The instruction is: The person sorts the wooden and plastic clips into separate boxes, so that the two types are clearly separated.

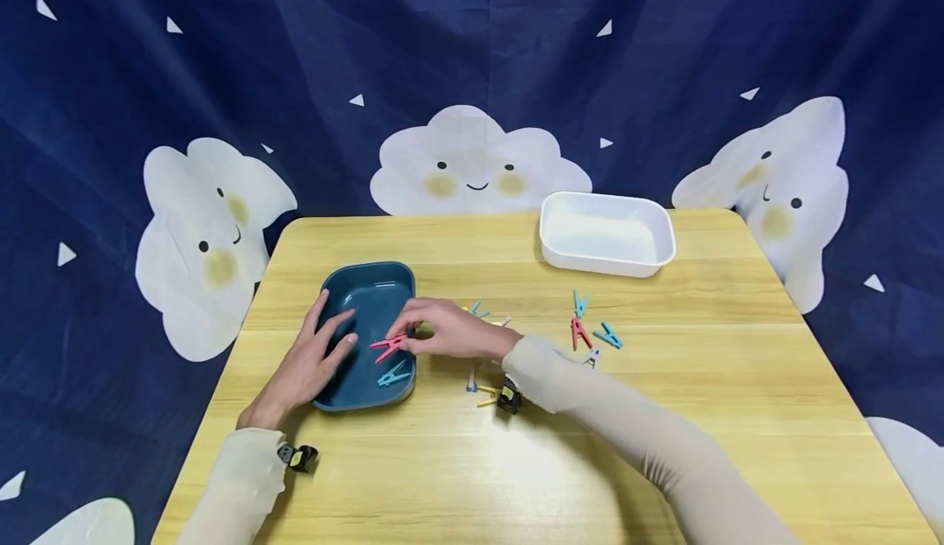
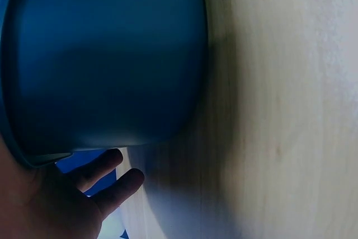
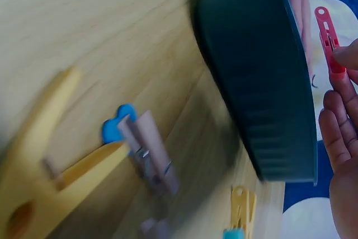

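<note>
Over the dark blue bin point(image 1: 372, 401), my right hand point(image 1: 450, 328) pinches a pink-red clothespin point(image 1: 388, 347) between thumb and fingertips. The same red clothespin point(image 3: 330, 37) shows upright above the bin's rim in the right wrist view. A light blue clothespin point(image 1: 394, 374) lies on the bin's floor. My left hand point(image 1: 302, 369) rests at the bin's left rim, fingers spread, with some reaching in over the bin. In the left wrist view, two of its fingers point(image 2: 117, 191) extend straight along the outside of the bin's wall point(image 2: 112, 82).
A white bin point(image 1: 608, 262) stands at the back right of the wooden table point(image 1: 472, 479). Several clothespins lie right of the blue bin, among them a yellow one point(image 1: 487, 397), a red one point(image 1: 580, 333) and a blue one point(image 1: 608, 335). My right forearm overlaps part of that group.
</note>
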`<action>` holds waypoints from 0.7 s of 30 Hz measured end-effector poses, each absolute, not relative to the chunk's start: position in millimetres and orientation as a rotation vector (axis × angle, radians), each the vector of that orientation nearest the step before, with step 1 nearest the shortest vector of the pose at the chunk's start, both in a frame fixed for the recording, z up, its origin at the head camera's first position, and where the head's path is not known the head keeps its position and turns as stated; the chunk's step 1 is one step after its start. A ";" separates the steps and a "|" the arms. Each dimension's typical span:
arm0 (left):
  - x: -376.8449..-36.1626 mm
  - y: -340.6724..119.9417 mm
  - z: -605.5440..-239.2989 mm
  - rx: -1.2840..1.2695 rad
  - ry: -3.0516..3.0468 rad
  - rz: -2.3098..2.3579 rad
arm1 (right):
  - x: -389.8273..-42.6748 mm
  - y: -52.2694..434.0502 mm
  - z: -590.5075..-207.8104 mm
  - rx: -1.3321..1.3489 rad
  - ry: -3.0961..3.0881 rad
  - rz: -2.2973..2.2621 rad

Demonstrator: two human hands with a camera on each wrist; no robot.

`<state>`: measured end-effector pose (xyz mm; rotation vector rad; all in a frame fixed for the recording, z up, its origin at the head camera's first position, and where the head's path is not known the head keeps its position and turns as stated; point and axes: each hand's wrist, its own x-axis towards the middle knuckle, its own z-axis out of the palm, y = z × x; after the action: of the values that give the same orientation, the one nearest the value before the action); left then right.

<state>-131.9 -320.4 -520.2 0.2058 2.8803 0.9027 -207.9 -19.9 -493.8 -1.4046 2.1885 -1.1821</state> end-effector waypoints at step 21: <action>-130.9 -318.9 -518.6 0.241 2.893 0.888 | -200.6 -72.6 -501.8 -1.713 2.281 -0.670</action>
<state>-130.9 -318.9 -518.6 0.2408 2.8934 0.8884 -200.6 -72.6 -501.8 -1.7127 2.2807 -0.6700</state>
